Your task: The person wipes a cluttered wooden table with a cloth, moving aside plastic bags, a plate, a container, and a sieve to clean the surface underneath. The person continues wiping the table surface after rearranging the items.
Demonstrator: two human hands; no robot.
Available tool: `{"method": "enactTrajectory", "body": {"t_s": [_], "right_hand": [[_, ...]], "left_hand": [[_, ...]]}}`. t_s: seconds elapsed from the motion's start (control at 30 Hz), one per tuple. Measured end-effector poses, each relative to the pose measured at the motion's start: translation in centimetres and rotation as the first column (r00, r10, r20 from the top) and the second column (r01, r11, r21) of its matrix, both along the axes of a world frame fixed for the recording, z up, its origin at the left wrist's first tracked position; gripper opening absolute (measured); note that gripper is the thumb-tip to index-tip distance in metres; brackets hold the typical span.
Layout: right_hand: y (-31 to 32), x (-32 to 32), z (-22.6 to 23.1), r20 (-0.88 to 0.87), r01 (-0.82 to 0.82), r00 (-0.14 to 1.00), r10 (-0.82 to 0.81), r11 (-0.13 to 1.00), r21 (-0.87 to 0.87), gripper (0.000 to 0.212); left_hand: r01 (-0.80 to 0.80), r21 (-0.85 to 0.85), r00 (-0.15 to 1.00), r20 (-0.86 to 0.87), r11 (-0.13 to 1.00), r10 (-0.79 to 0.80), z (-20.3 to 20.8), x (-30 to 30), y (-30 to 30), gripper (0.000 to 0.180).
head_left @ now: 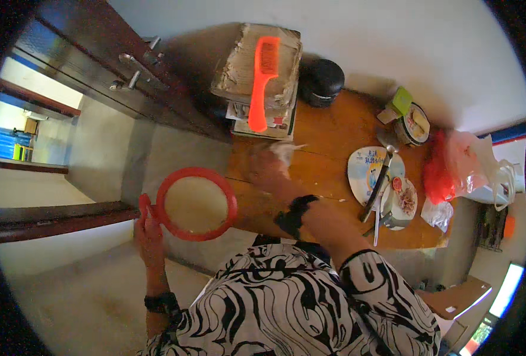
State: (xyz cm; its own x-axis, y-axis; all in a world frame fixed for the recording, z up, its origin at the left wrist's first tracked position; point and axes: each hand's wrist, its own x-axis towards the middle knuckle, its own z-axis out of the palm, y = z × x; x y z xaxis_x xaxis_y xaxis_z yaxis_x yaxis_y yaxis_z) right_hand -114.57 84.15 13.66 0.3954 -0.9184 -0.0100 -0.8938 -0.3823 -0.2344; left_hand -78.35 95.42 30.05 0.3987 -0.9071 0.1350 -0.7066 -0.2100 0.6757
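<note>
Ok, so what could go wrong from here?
The red-framed hand mirror, held by its handle in the left hand, is mostly past the edge of the table, so a slip might drop it. The blurred right hand, near the stack, could knock off the orange comb.

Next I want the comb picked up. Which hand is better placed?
Right hand, I'd judge: it is over the table, nearer the comb, though apparently holding a white tissue. The left hand is farther off, holding the red mirror.

The round handled frame (233, 205) is red; the comb (258, 98) orange; the shirt (287, 296) swirled black-and-white.
</note>
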Motion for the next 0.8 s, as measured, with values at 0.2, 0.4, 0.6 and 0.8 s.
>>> {"method": "enactTrajectory", "body": {"t_s": [0.2, 0.4, 0.6, 0.8], "right_hand": [[5.4, -0.2, 6.7, 0.184, 0.016, 0.981, -0.06, 0.972, 0.235, 0.048], [5.8, -12.1, 7.3, -0.026, 0.532, 0.846, -0.532, 0.843, 0.081, 0.05], [17.0, -9.2, 5.0, -0.1, 0.396, 0.916, -0.388, 0.915, 0.08, 0.045], [9.5, -7.9, 3.8, 0.03, 0.323, 0.946, -0.322, 0.945, -0.048, 0.05]], "left_hand": [[0.007, 0.173, 0.948, -0.316, 0.985, 0.049, 1.6, -0.9, -0.9, 0.038], [0.093, 0.163, 0.975, -0.214, 0.982, -0.057, -0.5, -0.2, -2.8, 0.035], [0.069, 0.183, 0.942, -0.336, 0.981, -0.003, 1.2, -1.4, -3.6, 0.033], [0.0, 0.104, 0.929, -0.368, 0.995, 0.038, 0.0, 0.2, -3.6, 0.027]]}}
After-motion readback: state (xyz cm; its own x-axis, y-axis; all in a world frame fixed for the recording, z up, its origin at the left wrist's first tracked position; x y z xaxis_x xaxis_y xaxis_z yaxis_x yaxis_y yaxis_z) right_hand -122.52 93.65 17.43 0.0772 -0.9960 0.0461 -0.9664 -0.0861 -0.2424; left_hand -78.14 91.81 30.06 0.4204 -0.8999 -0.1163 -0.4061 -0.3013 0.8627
